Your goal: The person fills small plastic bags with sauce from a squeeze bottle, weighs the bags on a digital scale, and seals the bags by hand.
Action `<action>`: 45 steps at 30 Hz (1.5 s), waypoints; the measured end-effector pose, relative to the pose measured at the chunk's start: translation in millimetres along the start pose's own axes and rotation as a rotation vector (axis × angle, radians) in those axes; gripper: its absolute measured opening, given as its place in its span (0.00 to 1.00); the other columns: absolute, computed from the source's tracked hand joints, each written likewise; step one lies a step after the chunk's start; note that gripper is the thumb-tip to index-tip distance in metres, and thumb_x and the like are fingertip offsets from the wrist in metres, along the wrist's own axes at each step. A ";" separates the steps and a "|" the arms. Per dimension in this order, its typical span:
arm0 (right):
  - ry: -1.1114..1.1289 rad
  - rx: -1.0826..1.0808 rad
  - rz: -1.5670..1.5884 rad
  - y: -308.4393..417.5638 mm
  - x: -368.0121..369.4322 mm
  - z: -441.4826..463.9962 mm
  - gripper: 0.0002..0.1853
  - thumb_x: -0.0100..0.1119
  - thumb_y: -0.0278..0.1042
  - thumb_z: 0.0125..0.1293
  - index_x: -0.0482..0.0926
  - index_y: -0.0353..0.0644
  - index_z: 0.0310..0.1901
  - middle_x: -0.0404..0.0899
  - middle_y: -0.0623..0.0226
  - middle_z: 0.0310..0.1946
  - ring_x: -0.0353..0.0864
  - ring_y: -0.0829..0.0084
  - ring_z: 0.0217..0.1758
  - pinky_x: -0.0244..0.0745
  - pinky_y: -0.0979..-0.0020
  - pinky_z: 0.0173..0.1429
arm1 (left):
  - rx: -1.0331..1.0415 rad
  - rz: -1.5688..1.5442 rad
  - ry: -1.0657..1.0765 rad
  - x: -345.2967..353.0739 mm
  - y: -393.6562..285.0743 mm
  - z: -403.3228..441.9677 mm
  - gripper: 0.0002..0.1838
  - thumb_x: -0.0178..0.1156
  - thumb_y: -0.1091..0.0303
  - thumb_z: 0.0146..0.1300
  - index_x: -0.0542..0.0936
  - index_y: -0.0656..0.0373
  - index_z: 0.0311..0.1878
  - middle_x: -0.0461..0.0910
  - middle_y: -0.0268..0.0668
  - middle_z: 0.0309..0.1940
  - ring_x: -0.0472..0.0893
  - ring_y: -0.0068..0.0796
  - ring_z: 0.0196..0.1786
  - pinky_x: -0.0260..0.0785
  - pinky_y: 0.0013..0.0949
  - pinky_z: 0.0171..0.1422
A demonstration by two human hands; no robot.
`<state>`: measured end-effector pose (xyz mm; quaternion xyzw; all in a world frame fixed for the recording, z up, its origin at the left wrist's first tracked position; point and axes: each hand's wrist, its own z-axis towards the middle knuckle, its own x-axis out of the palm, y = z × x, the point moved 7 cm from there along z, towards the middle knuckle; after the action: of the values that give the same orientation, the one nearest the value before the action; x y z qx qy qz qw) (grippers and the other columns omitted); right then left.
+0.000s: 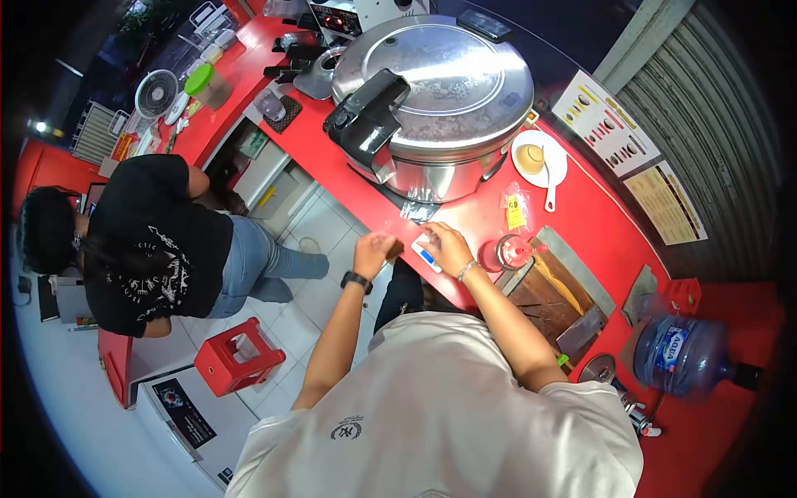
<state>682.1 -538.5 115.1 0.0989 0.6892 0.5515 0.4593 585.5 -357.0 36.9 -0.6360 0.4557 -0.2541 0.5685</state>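
Observation:
My left hand (373, 255), with a black band on the wrist, is closed at the counter's front edge. Something small and brownish shows at its fingertips, too small to name. My right hand (448, 249), wearing a bracelet, has its fingers curled on a small white object with a blue patch (427, 255) at the counter edge. Just right of that hand stands a red-lidded jar (505, 252). A yellow-labelled clear packet (516, 211) lies behind the jar. In front of both hands is a large steel cooker (440, 170) with its lid down.
A wooden board (541, 292) with knives lies on the red counter (585, 212). Behind it is a white plate (558, 158) with a small bowl and spoon. A water bottle (682, 355) lies at right. A person in black (158, 249) bends at left near a red stool (239, 357).

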 end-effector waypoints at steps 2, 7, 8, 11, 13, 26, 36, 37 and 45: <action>0.021 0.008 -0.209 -24.0 18.5 10.1 0.14 0.62 0.36 0.63 0.82 0.41 0.48 0.80 0.55 0.46 0.80 0.59 0.51 0.74 0.60 0.55 | 0.062 -0.177 0.034 -0.1 6.6 35.9 0.09 0.63 0.71 0.65 0.82 0.70 0.39 0.86 0.41 0.33 0.84 0.27 0.34 0.76 0.29 0.41; 0.276 0.061 -0.587 -29.5 72.7 33.4 0.14 0.55 0.38 0.67 0.82 0.44 0.49 0.67 0.51 0.66 0.65 0.53 0.69 0.63 0.53 0.69 | -0.194 -0.057 0.005 -8.1 66.9 112.9 0.26 0.61 0.65 0.65 0.71 0.75 0.60 0.77 0.55 0.58 0.77 0.40 0.63 0.66 0.34 0.68; 0.308 0.063 -0.688 -34.5 81.0 36.6 0.15 0.53 0.39 0.68 0.82 0.45 0.51 0.61 0.51 0.71 0.60 0.52 0.73 0.58 0.51 0.73 | -0.189 -0.058 0.007 -10.3 74.0 118.5 0.26 0.61 0.65 0.65 0.71 0.75 0.60 0.77 0.55 0.58 0.77 0.40 0.63 0.66 0.34 0.68; 0.276 0.091 -0.699 -82.9 111.6 42.3 0.19 0.54 0.37 0.66 0.77 0.37 0.55 0.57 0.51 0.73 0.58 0.52 0.75 0.54 0.53 0.75 | -0.005 0.416 -0.451 -50.6 83.3 101.8 0.32 0.63 0.67 0.57 0.69 0.74 0.63 0.78 0.57 0.55 0.78 0.44 0.59 0.66 0.36 0.67; 0.228 0.004 -0.787 -78.6 110.3 42.4 0.18 0.54 0.32 0.63 0.77 0.33 0.53 0.67 0.52 0.67 0.67 0.55 0.69 0.63 0.57 0.70 | -0.085 0.221 -0.362 -55.4 73.4 70.1 0.31 0.63 0.66 0.60 0.69 0.73 0.63 0.76 0.56 0.57 0.76 0.44 0.62 0.66 0.38 0.67; 0.176 -0.638 -0.466 40.9 29.2 -65.7 0.15 0.54 0.30 0.59 0.75 0.44 0.48 0.79 0.67 0.41 0.78 0.68 0.49 0.70 0.65 0.52 | -0.618 -0.596 0.197 26.8 -10.8 -93.1 0.17 0.62 0.59 0.67 0.80 0.63 0.50 0.84 0.40 0.46 0.83 0.26 0.43 0.75 0.30 0.48; 0.188 0.249 0.307 2.8 4.8 -95.9 0.15 0.70 0.38 0.60 0.81 0.36 0.41 0.81 0.66 0.35 0.80 0.74 0.38 0.74 0.69 0.45 | -0.442 -0.457 0.201 58.3 -6.2 -111.1 0.07 0.69 0.71 0.60 0.84 0.62 0.39 0.86 0.34 0.35 0.82 0.17 0.36 0.75 0.21 0.41; 0.083 0.306 0.454 -9.5 10.3 -95.7 0.12 0.68 0.35 0.63 0.82 0.33 0.38 0.82 0.67 0.28 0.78 0.80 0.30 0.73 0.74 0.34 | -0.315 -0.362 0.215 59.0 -14.4 -108.3 0.07 0.70 0.72 0.59 0.84 0.63 0.38 0.86 0.35 0.34 0.82 0.17 0.35 0.75 0.22 0.40; 0.248 0.461 0.731 -29.6 31.3 -91.5 0.12 0.64 0.33 0.67 0.84 0.32 0.45 0.86 0.64 0.33 0.83 0.79 0.34 0.80 0.77 0.40 | -0.154 -0.198 0.250 58.7 -39.1 -107.4 0.05 0.70 0.79 0.56 0.81 0.64 0.33 0.84 0.34 0.30 0.82 0.19 0.35 0.76 0.23 0.40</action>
<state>607.6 -590.6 70.8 0.3688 0.7637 0.5174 0.1142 533.2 -463.2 86.9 -0.6831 0.4760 -0.3501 0.4292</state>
